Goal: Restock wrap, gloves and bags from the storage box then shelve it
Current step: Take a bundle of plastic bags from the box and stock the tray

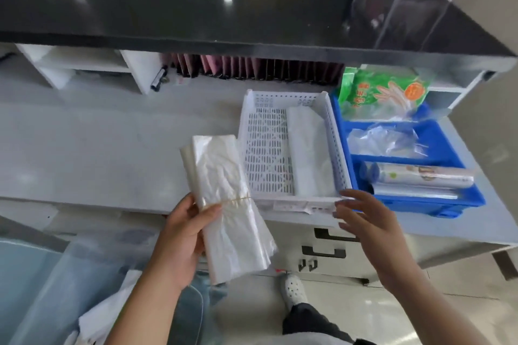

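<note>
Head view: left hand [182, 235] grips a bag bundle [224, 204]; right hand [364, 221], open and empty, nears the white basket [333, 131]. Next, bags probably go inside.

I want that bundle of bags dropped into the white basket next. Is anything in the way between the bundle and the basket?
Nothing visible blocks it. The left hand holds the bag bundle just left of the white basket, whose left half is bare; folded bags fill its right side. The open right hand hovers at its near edge.
</note>
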`<action>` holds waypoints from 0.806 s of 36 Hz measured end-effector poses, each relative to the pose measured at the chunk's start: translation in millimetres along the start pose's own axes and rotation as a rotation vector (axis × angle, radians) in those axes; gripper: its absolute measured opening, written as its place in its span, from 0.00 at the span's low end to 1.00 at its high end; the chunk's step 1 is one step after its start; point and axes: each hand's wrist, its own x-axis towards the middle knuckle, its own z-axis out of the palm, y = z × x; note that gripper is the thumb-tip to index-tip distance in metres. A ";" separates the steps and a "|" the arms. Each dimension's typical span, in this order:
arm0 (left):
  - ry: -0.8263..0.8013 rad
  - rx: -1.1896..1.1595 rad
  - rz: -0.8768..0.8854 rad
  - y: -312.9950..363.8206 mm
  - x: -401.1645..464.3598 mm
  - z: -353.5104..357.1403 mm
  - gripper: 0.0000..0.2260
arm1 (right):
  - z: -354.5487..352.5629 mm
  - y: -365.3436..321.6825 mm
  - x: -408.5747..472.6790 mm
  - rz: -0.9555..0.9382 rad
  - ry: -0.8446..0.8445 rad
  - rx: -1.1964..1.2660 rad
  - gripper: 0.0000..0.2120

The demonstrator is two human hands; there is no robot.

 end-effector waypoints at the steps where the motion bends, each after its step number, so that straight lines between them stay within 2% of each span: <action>1: -0.007 0.018 -0.008 4.8 11.0 12.0 0.25 | -6.4 -2.2 10.8 -0.024 -0.003 -0.016 0.13; 6: 0.007 0.063 -0.022 16.1 64.0 68.3 0.21 | -43.3 -8.0 60.4 -0.168 0.061 -0.058 0.12; 10: 0.043 0.102 -0.058 14.6 100.0 95.4 0.18 | -70.0 -4.3 93.5 -0.157 0.108 -0.076 0.11; 17: 0.066 0.103 -0.103 10.3 129.0 113.4 0.15 | -89.9 -6.4 138.3 -0.094 -0.014 -0.127 0.11; 21: -0.030 0.101 -0.122 12.6 140.0 122.6 0.16 | -79.4 -17.7 152.2 -0.012 -0.180 -0.022 0.14; 26: -0.229 0.074 -0.158 17.0 158.6 140.3 0.22 | -51.7 -32.7 157.7 0.232 -0.382 0.304 0.23; 29: -0.364 0.071 -0.179 18.3 168.6 151.9 0.21 | -40.5 -40.1 153.3 0.287 -0.357 0.319 0.21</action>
